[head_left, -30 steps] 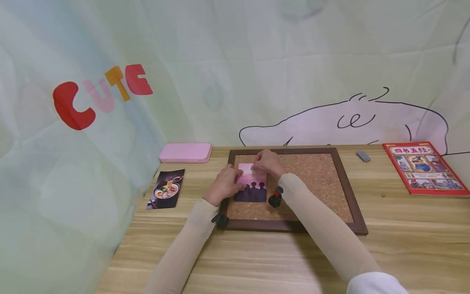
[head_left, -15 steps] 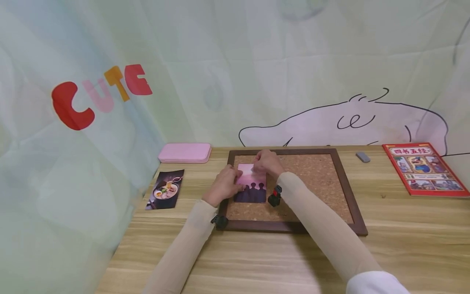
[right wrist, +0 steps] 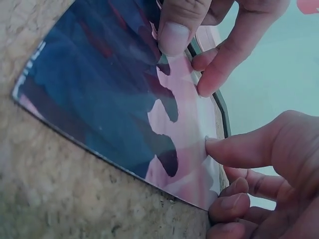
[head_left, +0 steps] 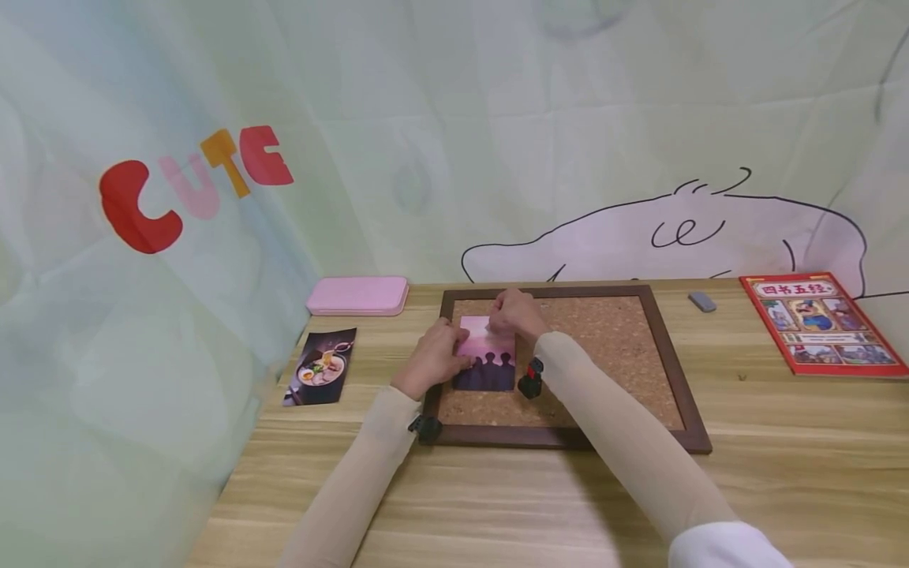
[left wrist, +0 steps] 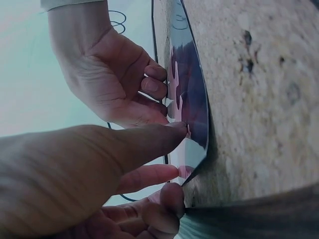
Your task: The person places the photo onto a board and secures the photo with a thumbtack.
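Observation:
A photo point(head_left: 490, 371) with a pink sky and dark silhouettes lies on the left part of a framed corkboard point(head_left: 596, 355). My left hand point(head_left: 432, 359) holds down its left side, thumb and extended fingers pressing on the glossy face. At the photo's top edge, the curled fingers and thumb of my right hand point(head_left: 521, 314) pinch a tiny object, apparently a pushpin, mostly hidden by the fingertips. Seen from the right wrist, the photo point(right wrist: 109, 89) bows slightly, its lower corner off the cork. The right thumb point(right wrist: 244, 148) meets its upper edge.
Left of the board lies a photo of a noodle bowl point(head_left: 323, 367), with a pink case point(head_left: 358, 295) behind it. To the right are a grey eraser-like block point(head_left: 702, 301) and a red book point(head_left: 824, 325). A printed curtain point(head_left: 398, 158) rises behind the table.

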Demonstrator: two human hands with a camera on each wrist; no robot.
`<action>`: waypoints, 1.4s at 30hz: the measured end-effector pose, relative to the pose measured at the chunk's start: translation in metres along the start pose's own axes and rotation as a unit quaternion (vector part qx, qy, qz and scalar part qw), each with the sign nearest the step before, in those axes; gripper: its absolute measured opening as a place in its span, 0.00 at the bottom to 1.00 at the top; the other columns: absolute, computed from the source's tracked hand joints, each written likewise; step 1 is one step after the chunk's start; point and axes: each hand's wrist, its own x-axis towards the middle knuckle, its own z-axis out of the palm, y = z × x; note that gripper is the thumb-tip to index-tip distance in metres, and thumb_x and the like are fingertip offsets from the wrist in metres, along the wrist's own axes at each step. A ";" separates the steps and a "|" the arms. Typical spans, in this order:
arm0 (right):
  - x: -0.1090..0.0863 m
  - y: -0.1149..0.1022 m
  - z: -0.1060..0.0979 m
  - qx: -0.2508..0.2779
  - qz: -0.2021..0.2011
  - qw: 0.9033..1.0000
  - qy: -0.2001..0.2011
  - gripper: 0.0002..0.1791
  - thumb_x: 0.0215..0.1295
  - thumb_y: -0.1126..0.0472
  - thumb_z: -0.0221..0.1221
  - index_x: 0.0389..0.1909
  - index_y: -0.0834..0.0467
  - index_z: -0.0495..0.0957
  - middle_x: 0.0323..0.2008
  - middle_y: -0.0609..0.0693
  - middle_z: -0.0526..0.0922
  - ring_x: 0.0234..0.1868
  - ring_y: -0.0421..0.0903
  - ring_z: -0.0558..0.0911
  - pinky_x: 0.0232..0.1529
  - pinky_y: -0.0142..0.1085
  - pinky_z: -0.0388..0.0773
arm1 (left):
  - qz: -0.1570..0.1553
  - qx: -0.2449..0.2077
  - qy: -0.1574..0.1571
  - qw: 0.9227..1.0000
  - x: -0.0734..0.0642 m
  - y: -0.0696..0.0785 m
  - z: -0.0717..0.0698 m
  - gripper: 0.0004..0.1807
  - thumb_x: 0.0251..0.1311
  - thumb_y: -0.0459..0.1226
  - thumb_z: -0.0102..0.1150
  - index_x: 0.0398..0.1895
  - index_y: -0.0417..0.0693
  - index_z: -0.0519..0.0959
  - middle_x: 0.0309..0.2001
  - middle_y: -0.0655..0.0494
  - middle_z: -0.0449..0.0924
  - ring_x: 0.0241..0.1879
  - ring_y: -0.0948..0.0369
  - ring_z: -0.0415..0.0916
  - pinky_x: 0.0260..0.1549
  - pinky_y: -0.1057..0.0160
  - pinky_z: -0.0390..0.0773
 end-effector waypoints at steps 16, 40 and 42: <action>-0.019 0.026 -0.005 0.064 -0.096 0.993 -0.033 0.23 0.78 0.46 0.54 0.58 0.60 0.81 0.49 0.56 0.81 0.49 0.52 0.78 0.52 0.45 0.74 | 0.006 -0.010 0.005 1.000 0.000 -0.002 0.000 0.26 0.65 0.37 0.74 0.64 0.35 0.83 0.50 0.42 0.80 0.48 0.52 0.72 0.51 0.52 0.76; -0.083 0.110 -0.091 0.110 -0.096 0.988 0.054 0.20 0.84 0.52 0.53 0.60 0.65 0.75 0.39 0.57 0.82 0.42 0.52 0.79 0.41 0.38 0.74 | -0.043 -0.054 0.068 0.995 -0.012 -0.058 -0.063 0.32 0.73 0.42 0.65 0.77 0.41 0.72 0.62 0.33 0.82 0.54 0.40 0.83 0.54 0.42 0.83; -0.088 0.119 -0.101 0.106 -0.090 0.989 0.060 0.21 0.84 0.52 0.53 0.61 0.65 0.75 0.39 0.56 0.82 0.42 0.51 0.79 0.39 0.37 0.75 | -0.050 -0.060 0.073 0.994 -0.015 -0.065 -0.070 0.33 0.74 0.42 0.64 0.78 0.41 0.70 0.63 0.32 0.82 0.55 0.39 0.84 0.55 0.41 0.83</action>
